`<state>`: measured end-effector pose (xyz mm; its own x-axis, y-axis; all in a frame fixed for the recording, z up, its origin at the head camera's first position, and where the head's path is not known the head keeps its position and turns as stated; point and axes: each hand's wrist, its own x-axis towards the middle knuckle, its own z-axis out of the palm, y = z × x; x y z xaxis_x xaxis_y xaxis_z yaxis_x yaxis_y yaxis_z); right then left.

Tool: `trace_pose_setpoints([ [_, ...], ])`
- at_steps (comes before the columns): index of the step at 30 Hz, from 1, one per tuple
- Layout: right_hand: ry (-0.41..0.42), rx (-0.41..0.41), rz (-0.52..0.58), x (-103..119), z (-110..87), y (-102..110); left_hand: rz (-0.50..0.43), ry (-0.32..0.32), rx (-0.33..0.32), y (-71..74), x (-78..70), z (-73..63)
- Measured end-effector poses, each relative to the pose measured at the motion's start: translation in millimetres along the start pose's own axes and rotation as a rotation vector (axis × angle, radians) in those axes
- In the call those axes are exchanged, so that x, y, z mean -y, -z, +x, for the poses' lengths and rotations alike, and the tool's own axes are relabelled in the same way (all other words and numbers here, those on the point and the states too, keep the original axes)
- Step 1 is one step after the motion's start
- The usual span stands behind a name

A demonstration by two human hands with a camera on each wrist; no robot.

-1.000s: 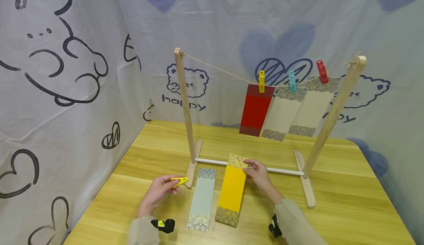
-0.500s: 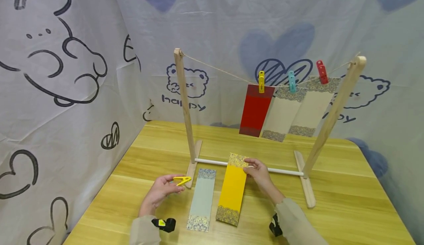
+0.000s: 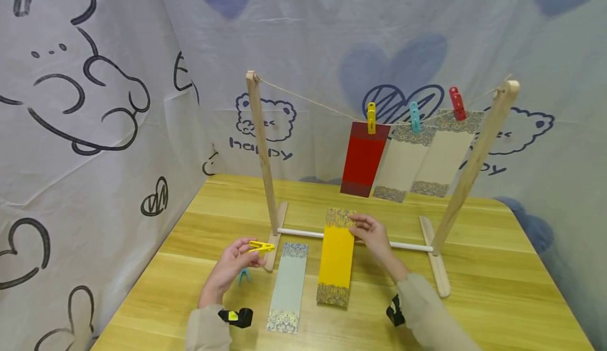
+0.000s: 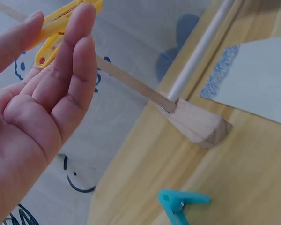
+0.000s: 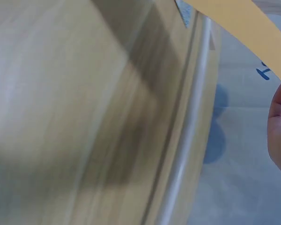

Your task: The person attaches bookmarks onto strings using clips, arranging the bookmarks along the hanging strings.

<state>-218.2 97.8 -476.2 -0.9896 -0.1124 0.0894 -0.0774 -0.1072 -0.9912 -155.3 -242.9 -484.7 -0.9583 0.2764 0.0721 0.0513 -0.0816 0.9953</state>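
Observation:
My left hand (image 3: 228, 267) pinches a yellow clothespin (image 3: 262, 246) between thumb and fingers, raised over the table's left part; the left wrist view shows the clothespin (image 4: 61, 28) at the fingertips. My right hand (image 3: 374, 237) grips a yellow card (image 3: 336, 256) with lace-patterned ends by its upper right edge. The card is lifted in front of the white crossbar, and its orange-yellow side (image 5: 253, 33) curves across the right wrist view. A pale grey-green card (image 3: 287, 288) lies between the hands. Below the left hand sits a teal clothespin (image 4: 178, 204) on the table.
A wooden stand with left post (image 3: 263, 156) and right post (image 3: 474, 174) holds a string (image 3: 308, 98). A red card (image 3: 364, 161) and two cream cards (image 3: 403, 164) hang there from yellow, teal and red clothespins. The white crossbar (image 3: 412, 246) joins the feet.
The yellow card has risen, with the right hand, and turned more upright. My left hand has moved up slightly with its clothespin, uncovering the teal clothespin. The view has shifted a little.

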Motion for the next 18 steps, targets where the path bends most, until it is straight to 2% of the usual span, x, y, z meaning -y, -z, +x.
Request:
trace_pose_setpoints([
  [6,0.031,-0.006,-0.01,8,6.6,-2,0.01,-0.02,-0.033,-6.8,-9.2,9.2],
  [18,0.104,0.015,-0.022,24,14.3,-13,0.052,-0.106,0.008,-12.6,-34.2,27.9],
])
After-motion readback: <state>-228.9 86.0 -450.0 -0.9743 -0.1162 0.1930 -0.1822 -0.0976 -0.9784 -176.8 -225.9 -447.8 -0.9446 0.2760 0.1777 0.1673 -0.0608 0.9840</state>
